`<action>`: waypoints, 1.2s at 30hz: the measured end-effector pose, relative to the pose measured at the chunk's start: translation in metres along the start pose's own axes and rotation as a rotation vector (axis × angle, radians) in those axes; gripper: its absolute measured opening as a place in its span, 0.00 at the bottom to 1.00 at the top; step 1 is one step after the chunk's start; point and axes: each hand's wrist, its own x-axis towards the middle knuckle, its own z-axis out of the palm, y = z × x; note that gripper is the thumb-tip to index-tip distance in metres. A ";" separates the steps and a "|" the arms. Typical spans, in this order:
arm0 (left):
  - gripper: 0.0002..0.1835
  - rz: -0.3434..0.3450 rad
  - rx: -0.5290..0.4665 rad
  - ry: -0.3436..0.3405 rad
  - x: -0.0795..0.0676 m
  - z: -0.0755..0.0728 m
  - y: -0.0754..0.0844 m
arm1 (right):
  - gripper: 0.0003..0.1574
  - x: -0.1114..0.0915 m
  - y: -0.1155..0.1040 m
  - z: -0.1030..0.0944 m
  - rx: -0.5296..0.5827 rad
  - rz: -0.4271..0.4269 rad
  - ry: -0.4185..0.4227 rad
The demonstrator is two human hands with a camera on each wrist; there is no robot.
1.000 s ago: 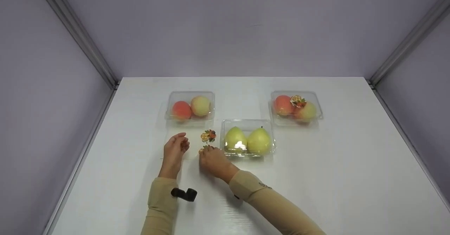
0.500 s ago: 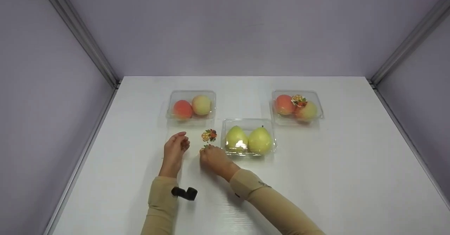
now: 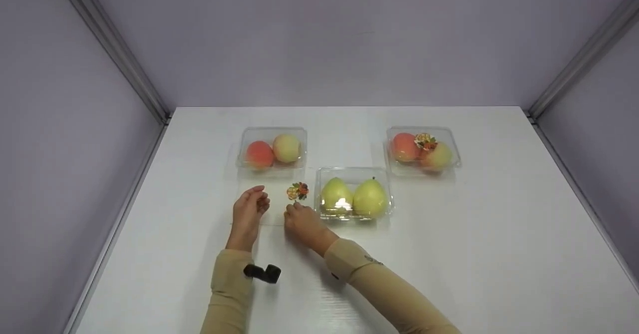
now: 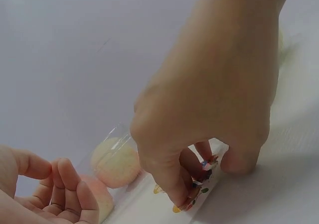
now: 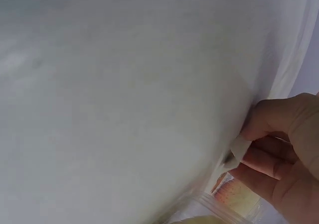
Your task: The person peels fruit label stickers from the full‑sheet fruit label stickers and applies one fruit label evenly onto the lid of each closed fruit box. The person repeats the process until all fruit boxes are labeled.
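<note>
A white sticker sheet (image 3: pixel 273 215) lies on the table, bearing a colourful fruit-printed sticker (image 3: pixel 298 191). My right hand (image 3: pixel 305 225) is at the sheet's right part, covering another print (image 4: pixel 204 186) that shows beneath its fingers in the left wrist view. A pale edge of the sheet (image 5: pixel 239 148) is pinched between its thumb and fingers in the right wrist view. Beside the sheet's left part, my left hand (image 3: pixel 248 215) hovers with fingers loosely curled and holds nothing. Just right of the sheet stands a clear clamshell box (image 3: pixel 352 174) with two green pears (image 3: pixel 369 199).
Behind the sheet, a clear box (image 3: pixel 254 135) holds two peaches (image 3: pixel 286 149). At the back right stands another clear box (image 3: pixel 444 135) of peaches, with a fruit sticker (image 3: pixel 426 142) on its lid. Purple-grey walls (image 3: pixel 339 44) enclose the table on the back and both sides.
My right fingers have shifted slightly over the lower print, which is now hidden in the head view. The left hand and the boxes have stayed in place.
</note>
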 end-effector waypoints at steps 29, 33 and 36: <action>0.08 0.125 -0.051 -0.018 -0.012 0.007 0.018 | 0.03 0.001 0.006 -0.022 0.170 0.164 0.213; 0.06 0.140 -0.100 -0.061 -0.017 0.007 0.025 | 0.03 0.003 0.009 -0.026 0.230 0.231 0.304; 0.06 0.163 -0.127 -0.102 -0.021 0.008 0.030 | 0.04 0.005 0.012 -0.029 0.294 0.278 0.365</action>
